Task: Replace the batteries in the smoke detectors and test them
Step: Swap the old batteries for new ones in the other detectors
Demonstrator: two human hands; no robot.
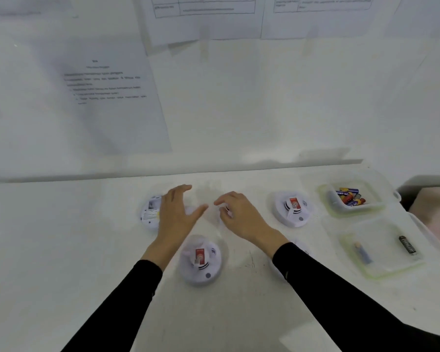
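Head view shows the left hand (174,214) spread open over an upturned smoke detector (150,212). The right hand (239,215) curves over the middle detector (226,209); whether it grips, I cannot tell. It seems a detector is being picked up for opening; next it needs fresh batteries (349,196) from the far right.

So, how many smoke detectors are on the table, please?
5, probably: the left detector, partly under the left hand; the front-centre detector; the back-right detector beside the battery tub; mostly hidden, a fourth detector under the right hand and a fifth detector under the right forearm.
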